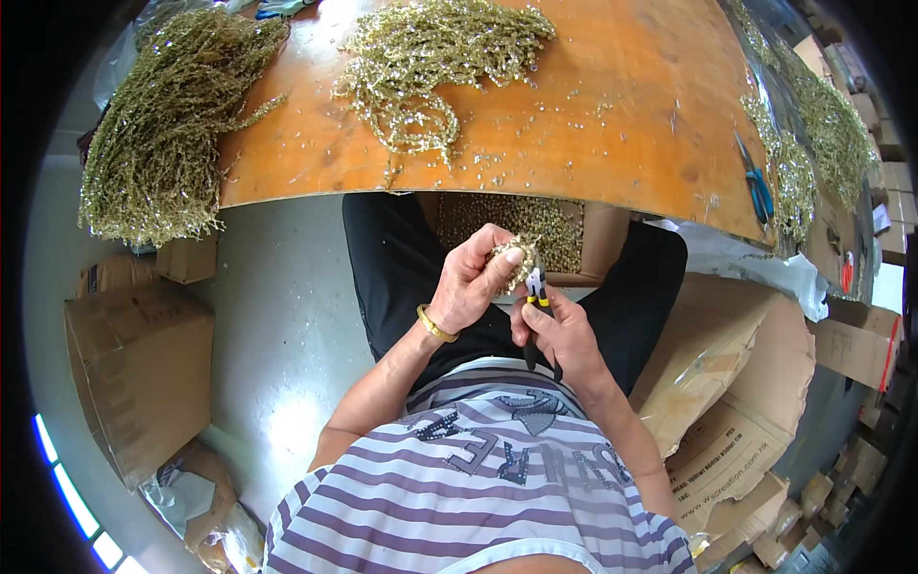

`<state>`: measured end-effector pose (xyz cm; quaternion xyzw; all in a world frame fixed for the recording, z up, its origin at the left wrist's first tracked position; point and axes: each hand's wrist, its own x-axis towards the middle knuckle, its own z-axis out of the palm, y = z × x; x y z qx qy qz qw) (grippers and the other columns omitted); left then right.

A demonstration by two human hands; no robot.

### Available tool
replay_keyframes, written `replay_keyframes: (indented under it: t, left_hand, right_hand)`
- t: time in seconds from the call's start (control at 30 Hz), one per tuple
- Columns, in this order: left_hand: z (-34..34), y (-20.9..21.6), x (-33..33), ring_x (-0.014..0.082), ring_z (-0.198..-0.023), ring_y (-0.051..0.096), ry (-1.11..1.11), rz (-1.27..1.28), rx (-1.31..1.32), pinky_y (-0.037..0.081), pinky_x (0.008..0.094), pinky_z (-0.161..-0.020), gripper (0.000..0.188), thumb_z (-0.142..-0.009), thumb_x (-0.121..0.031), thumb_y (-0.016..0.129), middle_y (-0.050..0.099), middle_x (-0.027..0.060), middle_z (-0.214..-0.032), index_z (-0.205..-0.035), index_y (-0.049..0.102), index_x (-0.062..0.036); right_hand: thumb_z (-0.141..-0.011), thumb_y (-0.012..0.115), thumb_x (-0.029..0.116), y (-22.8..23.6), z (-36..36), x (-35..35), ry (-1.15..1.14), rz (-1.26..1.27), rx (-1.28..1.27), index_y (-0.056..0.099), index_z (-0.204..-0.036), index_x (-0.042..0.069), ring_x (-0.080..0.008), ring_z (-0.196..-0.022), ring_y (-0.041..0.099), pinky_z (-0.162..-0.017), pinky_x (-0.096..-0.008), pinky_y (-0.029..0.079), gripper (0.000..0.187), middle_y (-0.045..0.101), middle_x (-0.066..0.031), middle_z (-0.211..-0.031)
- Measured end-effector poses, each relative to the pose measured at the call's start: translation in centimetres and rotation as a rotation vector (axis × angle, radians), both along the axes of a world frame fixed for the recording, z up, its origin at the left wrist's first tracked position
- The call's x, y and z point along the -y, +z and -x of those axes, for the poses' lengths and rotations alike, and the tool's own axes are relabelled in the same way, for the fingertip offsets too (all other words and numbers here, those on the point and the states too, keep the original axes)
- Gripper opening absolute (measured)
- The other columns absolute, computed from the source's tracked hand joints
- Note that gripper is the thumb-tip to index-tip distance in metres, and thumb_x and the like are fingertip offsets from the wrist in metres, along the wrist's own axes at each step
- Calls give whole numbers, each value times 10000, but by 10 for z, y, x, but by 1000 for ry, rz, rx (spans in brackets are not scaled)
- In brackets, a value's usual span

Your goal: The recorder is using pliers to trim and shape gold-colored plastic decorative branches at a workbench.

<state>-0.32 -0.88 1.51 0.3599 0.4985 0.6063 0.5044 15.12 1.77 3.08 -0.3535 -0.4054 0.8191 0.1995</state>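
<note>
Above my lap, my left hand (475, 273) pinches a small bunch of gold bead garland (521, 263) between thumb and fingers. My right hand (557, 333) is closed around cutting pliers (537, 298) with black and yellow handles. The pliers' metal jaws point up and touch or nearly touch the bunch; whether they grip a strand is too small to tell. Below both hands, between my knees, stands an open cardboard box (604, 244) with many loose gold beads (516, 215) in it.
On the orange wooden table (612, 115) lie a heap of gold garland (449, 48), scattered beads and blue-handled pliers (755, 187). Another garland bundle (182, 115) hangs over the left edge. Cardboard boxes stand left (143, 364) and right (736, 383) of me.
</note>
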Motion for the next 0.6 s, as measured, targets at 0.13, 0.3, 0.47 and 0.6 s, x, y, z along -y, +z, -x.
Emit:
replay_keyframes:
  t: [0.13, 0.3, 0.47, 0.6]
  left_hand:
    - [9, 1, -4, -5, -512, 368, -103, 44, 200, 269, 146, -450, 122, -904, -177, 485, 487, -45, -663, -920, 504, -57]
    - [2, 10, -11, 22, -639, 439, 0, 50, 111, 352, 159, -540, 156, -850, -145, 569, 503, -29, -758, -943, 492, -46]
    - [-6, 0, -12, 30, -645, 424, 186, -54, -188, 379, 180, -562, 151, -809, -96, 619, 483, -29, -743, -855, 491, -30]
    - [-6, 3, -11, 22, -593, 414, 218, 28, -203, 373, 178, -520, 113, -826, -87, 593, 481, -31, -648, -808, 513, -9]
  right_hand:
    - [-823, 582, 87, 6, 2, -4, 2, -302, 147, 536, -981, -2, -109, -664, 526, -597, -227, 431, 187, 546, -59, -778]
    - [-742, 642, 50, -3, 1, -17, -132, -1190, 610, 539, -1019, 11, -224, -708, 561, -645, -335, 458, 299, 562, -106, -826]
    - [-711, 655, 51, -5, 1, -23, -117, -1443, 756, 538, -1054, 63, -253, -775, 550, -682, -355, 429, 363, 547, -90, -833]
    - [-700, 660, 44, -8, 2, -22, -89, -1448, 788, 535, -1063, 69, -251, -791, 546, -696, -357, 424, 384, 545, -86, -846]
